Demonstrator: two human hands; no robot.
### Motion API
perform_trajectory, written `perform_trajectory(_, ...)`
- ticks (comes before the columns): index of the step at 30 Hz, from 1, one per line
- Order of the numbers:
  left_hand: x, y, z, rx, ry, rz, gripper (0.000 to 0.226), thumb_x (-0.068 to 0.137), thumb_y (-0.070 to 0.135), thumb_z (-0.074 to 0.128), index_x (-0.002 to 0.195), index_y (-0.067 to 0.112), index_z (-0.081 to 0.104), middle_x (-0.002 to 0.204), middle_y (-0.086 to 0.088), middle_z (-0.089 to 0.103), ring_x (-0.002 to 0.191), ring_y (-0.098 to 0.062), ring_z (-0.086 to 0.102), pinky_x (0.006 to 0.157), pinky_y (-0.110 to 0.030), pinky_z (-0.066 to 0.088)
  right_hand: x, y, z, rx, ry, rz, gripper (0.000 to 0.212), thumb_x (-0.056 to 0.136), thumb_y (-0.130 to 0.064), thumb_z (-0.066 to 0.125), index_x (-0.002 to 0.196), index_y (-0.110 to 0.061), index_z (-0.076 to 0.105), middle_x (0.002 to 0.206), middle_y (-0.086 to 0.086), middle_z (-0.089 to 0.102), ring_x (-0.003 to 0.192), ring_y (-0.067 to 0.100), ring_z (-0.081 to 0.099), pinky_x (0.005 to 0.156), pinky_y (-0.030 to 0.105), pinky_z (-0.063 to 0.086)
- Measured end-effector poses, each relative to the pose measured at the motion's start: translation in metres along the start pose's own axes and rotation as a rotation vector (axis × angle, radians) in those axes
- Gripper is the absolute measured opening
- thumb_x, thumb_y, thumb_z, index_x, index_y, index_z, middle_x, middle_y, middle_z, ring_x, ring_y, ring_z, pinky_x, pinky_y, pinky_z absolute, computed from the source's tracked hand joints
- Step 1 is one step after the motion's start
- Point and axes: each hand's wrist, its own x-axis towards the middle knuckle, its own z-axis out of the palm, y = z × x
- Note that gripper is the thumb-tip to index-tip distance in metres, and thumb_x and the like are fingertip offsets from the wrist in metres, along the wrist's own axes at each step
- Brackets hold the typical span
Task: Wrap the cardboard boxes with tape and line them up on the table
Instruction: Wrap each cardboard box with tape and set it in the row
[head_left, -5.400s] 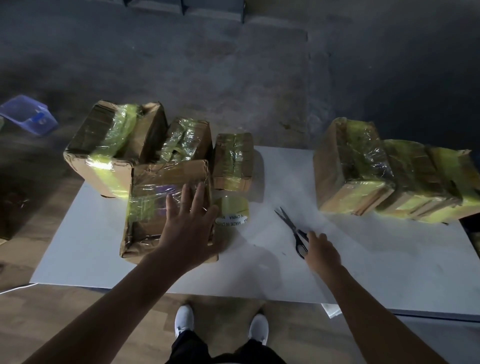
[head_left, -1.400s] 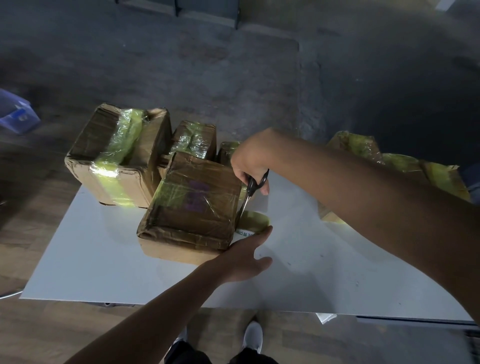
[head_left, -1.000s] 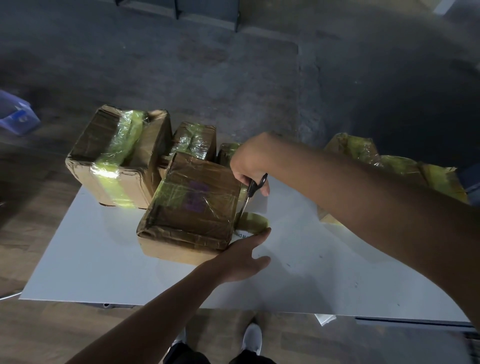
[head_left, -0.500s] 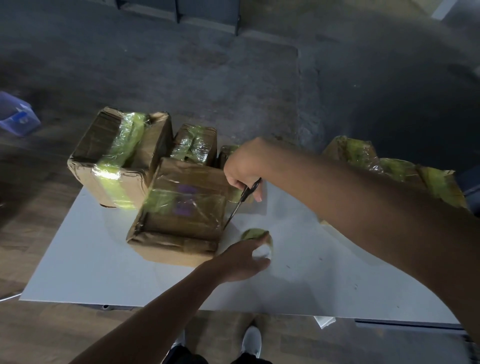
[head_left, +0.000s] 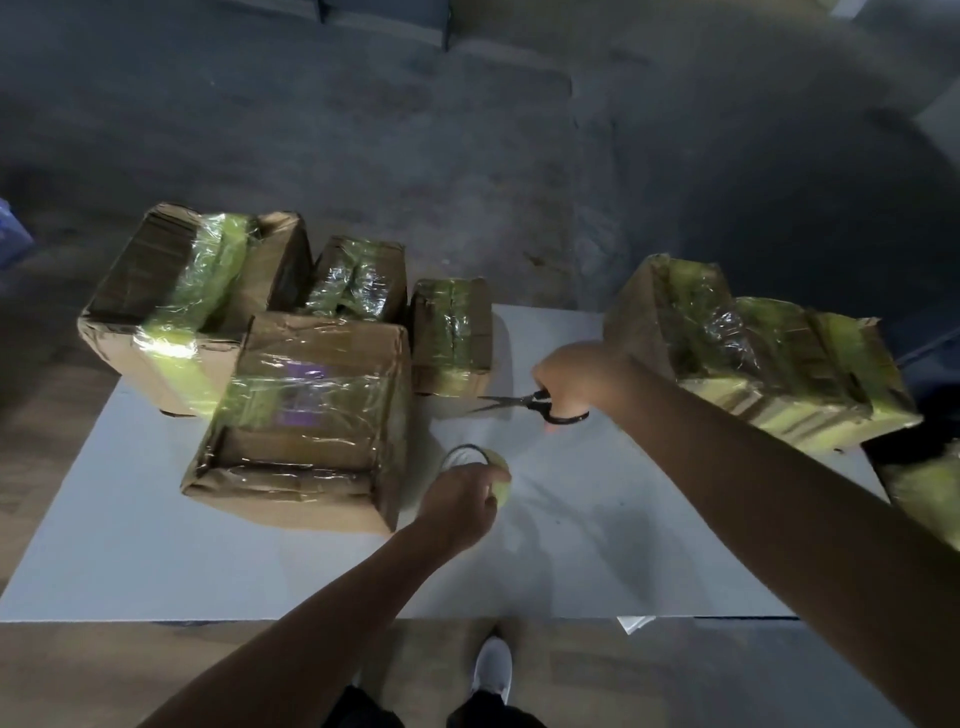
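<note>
A taped cardboard box (head_left: 306, 415) with a purple label sits at the near left of the white table (head_left: 597, 545). Just right of it my left hand (head_left: 460, 501) grips a yellowish tape roll (head_left: 491, 470) on the tabletop. My right hand (head_left: 571, 382) holds black scissors (head_left: 524, 404) with the blades pointing left, apart from the box. Behind the box stand three more taped boxes: a large one (head_left: 192, 306), a middle one (head_left: 358, 278) and a small one (head_left: 452, 335). More taped boxes (head_left: 753, 353) lie in a row at the right.
The table's near edge runs just in front of my white shoes (head_left: 493, 670). A blue bin (head_left: 10, 239) shows at the far left on the dark floor. Another taped package (head_left: 930, 488) sits at the table's right edge.
My right hand has drawn the scissors away from the box to the right. My left hand has pulled the tape roll clear of the box and now grips it.
</note>
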Motion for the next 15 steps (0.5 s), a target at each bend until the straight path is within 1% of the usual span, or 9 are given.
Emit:
perform_trajectory(1,0.0,0.0,0.004,0.066,-0.024,0.029,0.04,0.091,0.013,0.05,0.129,0.022,0.06,0.122,-0.005,0.064,0.114,-0.023,0.057,0.096,-0.03,0.045,0.002,0.005,0.02,0.061,0.008,0.035,0.044,0.087,-0.044,0.062,0.11,-0.007,0.065,0.092,0.003,0.062,0.08,0.021,0.059,0.063,0.027,0.041)
perform_trajectory(2,-0.001,0.001,0.007,0.141,-0.055,0.071,0.042,0.092,0.012,0.047,0.132,0.021,0.055,0.122,-0.005,0.063,0.114,-0.024,0.056,0.094,-0.033,0.046,0.004,0.008,0.042,0.108,0.03,0.068,0.045,0.086,-0.046,0.063,0.11,-0.009,0.063,0.097,0.004,0.064,0.086,0.022,0.061,0.066,0.028,0.043)
perform_trajectory(4,-0.001,0.005,0.013,0.297,-0.106,0.152,0.047,0.091,0.008,0.045,0.137,0.018,0.044,0.115,-0.008,0.062,0.108,-0.026,0.058,0.085,-0.036,0.048,0.008,0.009,0.085,0.193,0.091,0.136,0.046,0.085,-0.048,0.064,0.112,-0.012,0.058,0.105,0.005,0.065,0.096,0.024,0.063,0.074,0.031,0.047)
perform_trajectory(6,0.002,0.008,0.02,0.377,-0.125,0.171,0.049,0.09,0.004,0.046,0.138,0.013,0.038,0.111,-0.015,0.062,0.102,-0.03,0.061,0.081,-0.038,0.051,0.015,0.002,0.124,0.304,0.105,0.189,0.043,0.087,-0.042,0.062,0.116,-0.01,0.054,0.109,0.007,0.063,0.1,0.026,0.063,0.077,0.032,0.048)
perform_trajectory(8,0.005,0.01,0.027,0.436,-0.151,0.194,0.047,0.091,0.001,0.046,0.136,0.01,0.038,0.109,-0.018,0.063,0.099,-0.031,0.064,0.079,-0.039,0.053,0.023,-0.012,0.153,0.404,0.086,0.209,0.039,0.089,-0.033,0.059,0.118,-0.008,0.05,0.112,0.008,0.062,0.103,0.027,0.062,0.077,0.031,0.047)
perform_trajectory(10,0.005,0.012,0.033,0.473,-0.175,0.236,0.045,0.092,0.0,0.045,0.136,0.009,0.038,0.108,-0.017,0.063,0.099,-0.03,0.064,0.079,-0.039,0.053,0.029,-0.026,0.174,0.477,0.082,0.225,0.035,0.091,-0.03,0.054,0.118,-0.008,0.049,0.113,0.009,0.062,0.104,0.027,0.062,0.077,0.03,0.045)
perform_trajectory(12,0.007,0.014,0.036,0.484,-0.198,0.249,0.042,0.094,0.002,0.043,0.135,0.01,0.038,0.113,-0.014,0.062,0.103,-0.029,0.063,0.079,-0.038,0.053,0.034,-0.036,0.187,0.515,0.113,0.244,0.032,0.094,-0.03,0.049,0.118,-0.008,0.051,0.112,0.009,0.063,0.104,0.029,0.062,0.076,0.031,0.044)
perform_trajectory(13,0.008,0.015,0.037,0.461,-0.204,0.225,0.04,0.096,0.005,0.041,0.135,0.011,0.039,0.118,-0.013,0.06,0.106,-0.028,0.061,0.08,-0.037,0.051,0.036,-0.039,0.189,0.507,0.131,0.25,0.03,0.095,-0.028,0.047,0.117,-0.009,0.053,0.112,0.009,0.064,0.103,0.029,0.063,0.076,0.031,0.044)
perform_trajectory(15,0.009,0.014,0.035,0.397,-0.215,0.192,0.037,0.099,0.012,0.038,0.136,0.014,0.042,0.126,-0.01,0.053,0.114,-0.027,0.053,0.084,-0.035,0.047,0.038,-0.042,0.188,0.412,0.158,0.239,0.027,0.096,-0.023,0.043,0.114,-0.012,0.059,0.109,0.004,0.066,0.101,0.026,0.064,0.074,0.029,0.042)
